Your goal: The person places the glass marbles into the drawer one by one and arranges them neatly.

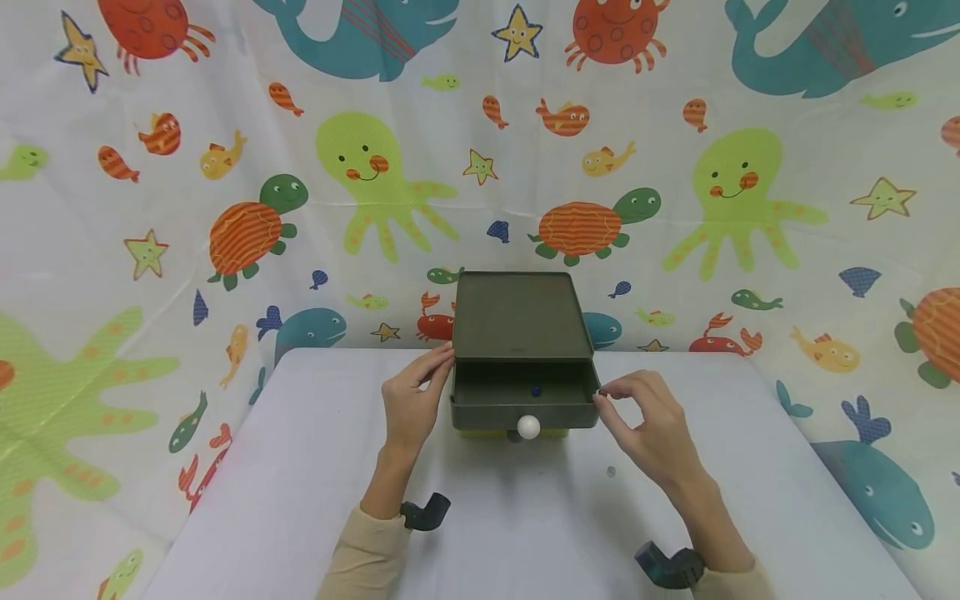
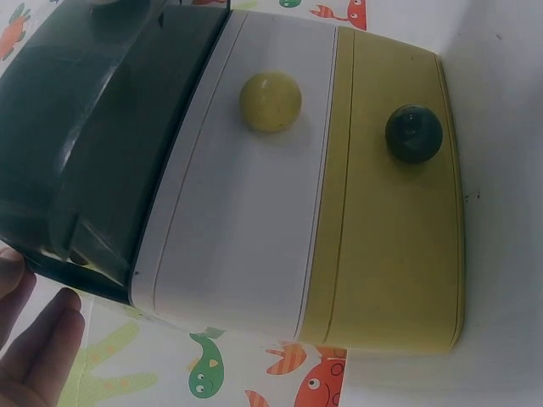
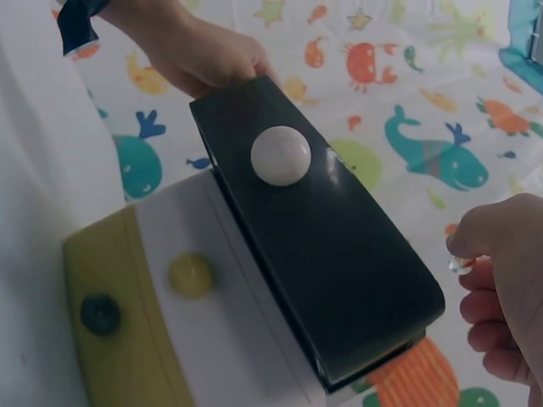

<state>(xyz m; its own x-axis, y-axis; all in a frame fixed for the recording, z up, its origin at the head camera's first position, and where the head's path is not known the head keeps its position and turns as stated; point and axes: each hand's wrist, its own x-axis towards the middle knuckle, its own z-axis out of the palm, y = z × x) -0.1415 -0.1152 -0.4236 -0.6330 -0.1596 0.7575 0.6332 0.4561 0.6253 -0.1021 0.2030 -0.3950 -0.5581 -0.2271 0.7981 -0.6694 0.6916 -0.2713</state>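
At the centre of the head view a small drawer unit (image 1: 521,333) is seen on the white table (image 1: 300,483), its dark top drawer (image 1: 522,404) pulled open, a white knob (image 1: 528,427) on its front. The unit's left side is touched by the left hand (image 1: 411,400), fingers nearly straight. A small clear bead (image 3: 458,264) is pinched at the drawer's right corner by the right hand (image 1: 647,425). A blue bead (image 1: 536,389) lies inside.
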